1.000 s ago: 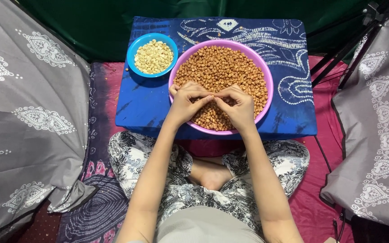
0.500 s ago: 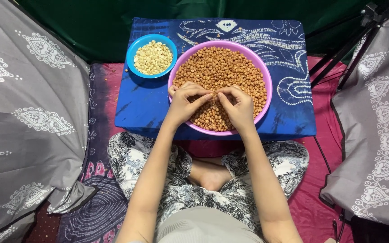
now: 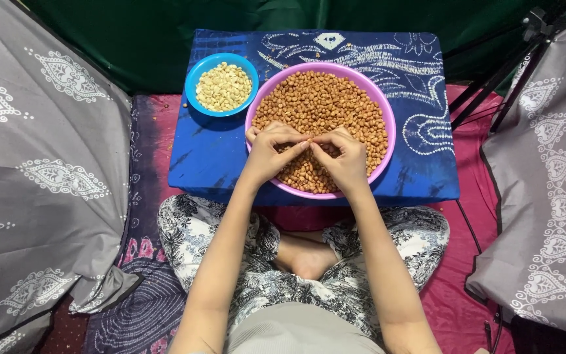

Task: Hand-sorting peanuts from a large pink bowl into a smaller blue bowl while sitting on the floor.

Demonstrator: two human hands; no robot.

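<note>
Pinching at one brown-skinned peanut [image 3: 310, 142] between the fingertips of both hands, the person works over the near half of the pink bowl [image 3: 388, 147]; only the head view is to hand, so all notes come from it.

Head view, step in hand: left hand [image 3: 271, 152] and right hand [image 3: 344, 157] meet fingertip to fingertip just above the heap; fingers curled, thumbs tucked under, neither hand spread; the nut itself is mostly hidden by the fingers, so whether its skin is already split cannot be told. Judged advice for doing it well: roll the nut between thumb and forefinger rather than squeeze hard, lest the kernel break; stay low over the bowl so a dropped nut falls back into the heap; keep loose skin away from the blue bowl [image 3: 197, 75].

Head view, the things: peanuts in skin [image 3: 322, 98] fill the pink bowl nearly to the rim, reddish-brown, matte, small and rounded; pale peeled peanuts [image 3: 223, 86] lie in the smaller blue bowl, cream-coloured, a shallow layer; the two bowls stand just beside each other, rims near or touching, blue one to the left and farther off. Both rest on a low table under a blue patterned cloth [image 3: 211, 157]; a few stray bits lie on the cloth by the blue bowl. The person sits cross-legged in patterned trousers [image 3: 191, 229]; grey printed fabric [image 3: 40, 164] hangs at both sides; tripod legs [image 3: 492, 85] at upper right.
</note>
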